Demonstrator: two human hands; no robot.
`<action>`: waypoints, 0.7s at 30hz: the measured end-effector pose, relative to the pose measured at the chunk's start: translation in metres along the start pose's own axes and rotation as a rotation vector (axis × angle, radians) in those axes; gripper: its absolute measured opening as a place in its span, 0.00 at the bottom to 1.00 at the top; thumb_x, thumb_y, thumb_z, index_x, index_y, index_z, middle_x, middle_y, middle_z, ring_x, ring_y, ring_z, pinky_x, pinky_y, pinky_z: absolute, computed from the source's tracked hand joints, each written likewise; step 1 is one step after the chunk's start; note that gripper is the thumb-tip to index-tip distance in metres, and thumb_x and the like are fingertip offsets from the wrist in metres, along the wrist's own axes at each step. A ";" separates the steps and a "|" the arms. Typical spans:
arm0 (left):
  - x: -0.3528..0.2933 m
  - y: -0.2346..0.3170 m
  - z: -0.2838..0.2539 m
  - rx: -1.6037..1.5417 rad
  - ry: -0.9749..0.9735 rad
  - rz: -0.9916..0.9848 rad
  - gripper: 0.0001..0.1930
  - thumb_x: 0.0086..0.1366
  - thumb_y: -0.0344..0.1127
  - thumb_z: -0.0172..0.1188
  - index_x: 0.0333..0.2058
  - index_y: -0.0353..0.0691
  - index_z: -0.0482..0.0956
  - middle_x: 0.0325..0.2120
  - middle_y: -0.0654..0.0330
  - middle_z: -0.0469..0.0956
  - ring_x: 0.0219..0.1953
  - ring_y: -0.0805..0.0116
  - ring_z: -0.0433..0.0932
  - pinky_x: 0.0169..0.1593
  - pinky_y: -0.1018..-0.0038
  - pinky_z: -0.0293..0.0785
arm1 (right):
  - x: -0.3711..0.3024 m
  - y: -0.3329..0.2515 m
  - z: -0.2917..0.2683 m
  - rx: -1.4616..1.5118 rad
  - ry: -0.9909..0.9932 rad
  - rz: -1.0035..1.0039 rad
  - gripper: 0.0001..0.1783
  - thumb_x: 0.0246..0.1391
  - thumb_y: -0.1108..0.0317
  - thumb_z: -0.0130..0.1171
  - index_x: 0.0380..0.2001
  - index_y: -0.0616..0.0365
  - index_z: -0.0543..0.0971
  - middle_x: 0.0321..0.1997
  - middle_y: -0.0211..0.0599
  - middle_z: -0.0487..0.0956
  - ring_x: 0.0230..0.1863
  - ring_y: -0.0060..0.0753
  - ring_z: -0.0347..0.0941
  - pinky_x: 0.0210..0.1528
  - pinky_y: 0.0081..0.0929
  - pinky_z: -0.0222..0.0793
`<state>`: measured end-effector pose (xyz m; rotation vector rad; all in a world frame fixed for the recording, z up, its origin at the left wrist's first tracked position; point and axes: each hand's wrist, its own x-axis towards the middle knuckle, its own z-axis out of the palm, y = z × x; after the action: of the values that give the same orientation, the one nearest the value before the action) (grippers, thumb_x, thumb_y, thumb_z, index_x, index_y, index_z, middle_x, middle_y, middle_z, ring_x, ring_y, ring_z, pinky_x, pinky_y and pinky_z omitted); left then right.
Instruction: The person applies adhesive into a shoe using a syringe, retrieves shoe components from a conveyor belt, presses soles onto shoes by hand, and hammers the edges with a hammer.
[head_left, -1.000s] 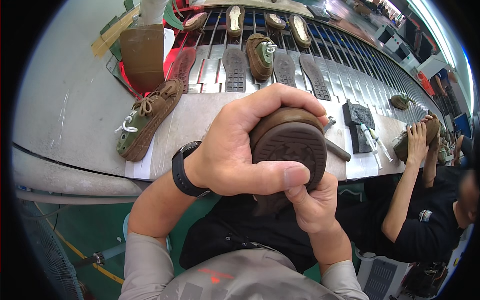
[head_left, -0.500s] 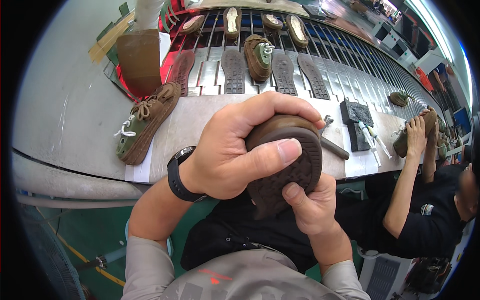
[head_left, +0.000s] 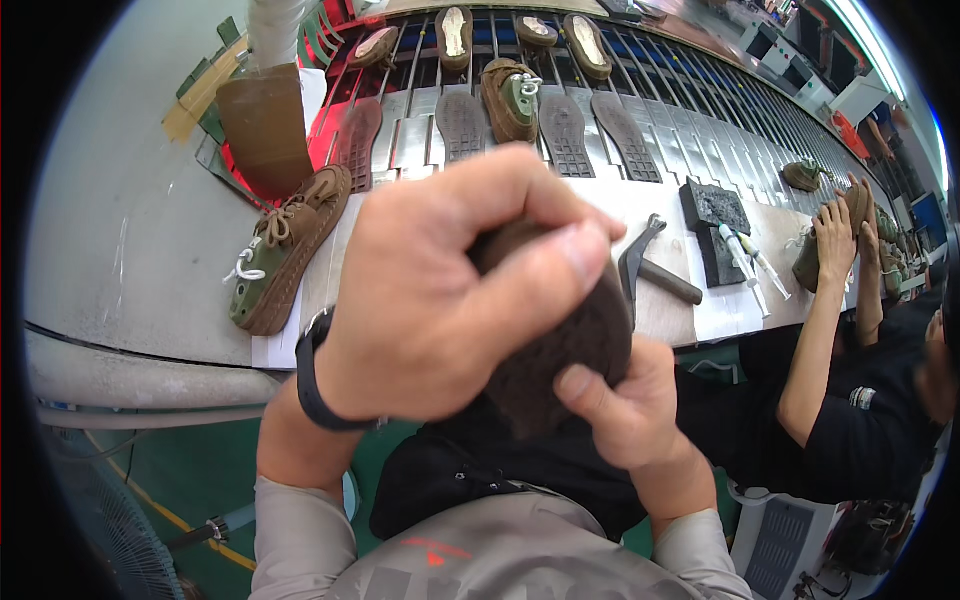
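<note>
Head view, only one: brown shoe with a dark rubber sole (head_left: 575, 345) is up in the person's hands at the bench edge, sole facing the camera; using it as landmark. Left hand (head_left: 430, 290), motion-blurred, wraps its upper end, fingers over the far side, thumb across the sole; black wristwatch (head_left: 318, 372) on that wrist. Right hand (head_left: 630, 400) pinches its lower right, thumb on the sole, other fingers hidden behind. In the way: left hand covers much of the shoe's upper end and the bench beyond. Left of it: 1 green-and-brown shoe with white lace (head_left: 290, 255) on white paper, 1 flat brown panel (head_left: 265, 130) in front of a red glow. Beyond it, on the metal slatted conveyor (head_left: 700, 150): 4 loose dark brown soles (head_left: 567, 140), 1 green-and-brown laced shoe (head_left: 510, 100) among them, then 4 brown shoe uppers with pale oval faces (head_left: 455, 40). Right of it: dark metal hand tool (head_left: 631, 262) by a dark cylindrical handle (head_left: 670, 283), can't tell if joined; 2 rough black blocks (head_left: 715, 207); 2 slim white syringes (head_left: 738, 250). Far right: co-worker's 2 hands (head_left: 834, 245) on another brown shoe (head_left: 856, 205).
</note>
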<state>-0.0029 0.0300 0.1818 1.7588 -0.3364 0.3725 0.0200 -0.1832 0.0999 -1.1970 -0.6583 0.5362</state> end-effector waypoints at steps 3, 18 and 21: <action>0.034 -0.019 -0.006 -0.044 -0.087 -0.068 0.23 0.81 0.46 0.52 0.48 0.26 0.83 0.45 0.45 0.88 0.49 0.59 0.88 0.58 0.66 0.81 | 0.025 0.001 -0.018 0.118 0.029 0.077 0.20 0.71 0.63 0.64 0.54 0.71 0.81 0.47 0.41 0.87 0.46 0.26 0.83 0.50 0.28 0.81; 0.066 -0.080 0.012 -0.805 -0.112 -0.224 0.28 0.84 0.51 0.48 0.64 0.30 0.74 0.56 0.55 0.82 0.54 0.67 0.82 0.62 0.71 0.77 | 0.069 0.022 -0.073 0.449 -0.126 0.026 0.25 0.75 0.61 0.55 0.61 0.74 0.72 0.53 0.57 0.83 0.46 0.49 0.87 0.44 0.49 0.91; 0.069 -0.090 0.013 -0.641 -0.077 -0.160 0.23 0.85 0.43 0.48 0.65 0.29 0.73 0.55 0.55 0.82 0.55 0.71 0.80 0.62 0.74 0.76 | 0.069 0.018 -0.068 0.358 -0.040 -0.004 0.25 0.78 0.59 0.48 0.61 0.75 0.69 0.48 0.62 0.83 0.34 0.53 0.86 0.34 0.46 0.88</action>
<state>0.0980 0.0345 0.1292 1.1599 -0.3228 0.0638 0.1158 -0.1754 0.0797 -0.8501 -0.5695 0.6458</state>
